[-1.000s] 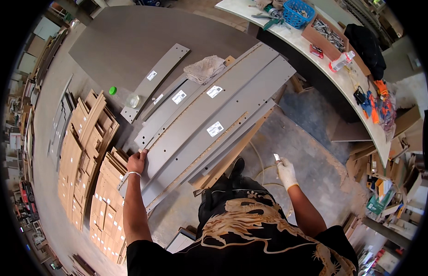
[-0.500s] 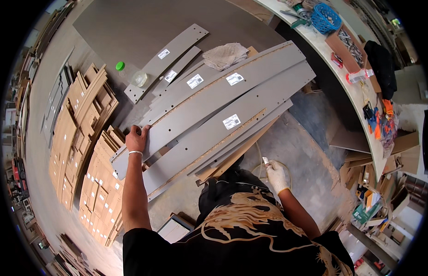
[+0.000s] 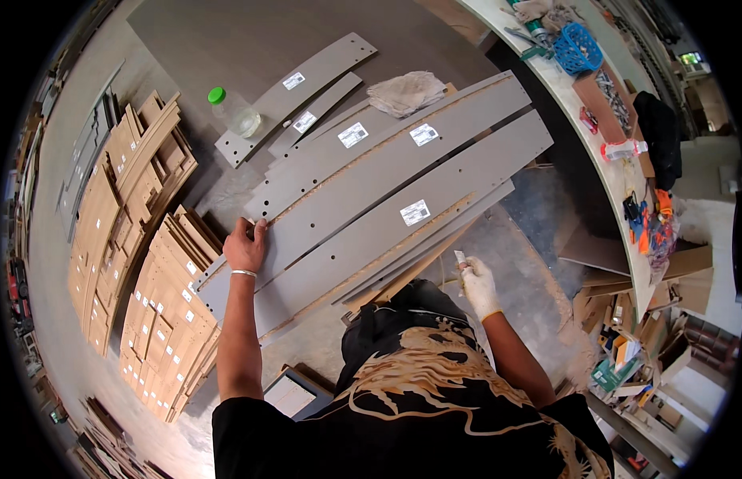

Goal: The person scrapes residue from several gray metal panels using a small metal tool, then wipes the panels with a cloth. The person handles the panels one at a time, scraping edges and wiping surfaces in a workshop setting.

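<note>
My bare left hand (image 3: 245, 247), with a white band at the wrist, is closed at the left end of a long grey board (image 3: 371, 173), thumb and fingers pinching its far edge. This board has a rough brown edge strip and a white label. Just nearer to me, across a narrow dark gap, lies a second labelled grey board (image 3: 363, 247) on a stack. My right hand (image 3: 478, 287), in a white glove, hangs beside the stack, closed around a small, flat, whitish tool (image 3: 460, 257). Its exact kind cannot be made out.
Beyond the boards are a crumpled cloth (image 3: 406, 94) and a green-capped clear bottle (image 3: 245, 121). Stacked brown panels (image 3: 159, 319) lie on the floor at left. A curved pale bench (image 3: 574, 120) at right carries a blue basket (image 3: 577, 48), a hardware box and tools.
The far board has swung, so the gap beside the near board now runs narrow and even instead of widening leftward. My left hand has moved slightly right with it. My right hand still holds the tool.
</note>
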The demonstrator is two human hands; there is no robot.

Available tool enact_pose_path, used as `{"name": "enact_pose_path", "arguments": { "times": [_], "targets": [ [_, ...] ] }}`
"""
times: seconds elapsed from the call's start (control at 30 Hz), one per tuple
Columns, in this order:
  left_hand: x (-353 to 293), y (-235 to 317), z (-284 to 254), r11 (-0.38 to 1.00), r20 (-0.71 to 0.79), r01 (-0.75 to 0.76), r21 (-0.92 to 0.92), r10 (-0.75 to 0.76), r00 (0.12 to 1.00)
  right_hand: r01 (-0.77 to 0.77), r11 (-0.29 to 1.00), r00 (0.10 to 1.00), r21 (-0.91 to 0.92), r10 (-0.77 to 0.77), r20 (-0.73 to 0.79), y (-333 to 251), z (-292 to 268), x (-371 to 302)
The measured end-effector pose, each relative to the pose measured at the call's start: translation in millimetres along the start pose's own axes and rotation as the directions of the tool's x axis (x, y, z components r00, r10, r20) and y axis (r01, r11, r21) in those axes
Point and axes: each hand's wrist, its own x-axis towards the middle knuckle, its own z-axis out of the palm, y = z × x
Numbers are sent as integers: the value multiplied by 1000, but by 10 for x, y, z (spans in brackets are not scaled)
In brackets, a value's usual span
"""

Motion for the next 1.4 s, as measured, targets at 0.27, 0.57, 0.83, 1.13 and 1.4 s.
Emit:
{"name": "enact_pose_path", "arguments": {
  "times": [0.27, 0.57, 0.83, 1.13, 1.4],
  "targets": [
    [75, -116, -84, 998, 159, 64, 11, -64, 985, 5, 950, 992, 313, -45, 122, -425, 67, 119],
    [-422, 1475, 401, 987, -149, -160, 9, 159, 976, 55, 952, 854, 303, -202, 479, -1325, 157, 1078],
    [-696, 2934, 1141, 985, 99, -43, 165, 26, 995, 210, 907, 933, 364, -297, 202, -2462, -199, 2822],
    [-1011, 3272, 1159, 992, 136, -1, 129, -17, 991, 118, 981, 949, 156, -157, 272, -3304, -168, 4880],
    [-1194, 3615, 1189, 989, 134, 122, 86, -133, 982, 894, 90, 371, -440, -699, 611, -3319, 381, 3597]
  ]
}}
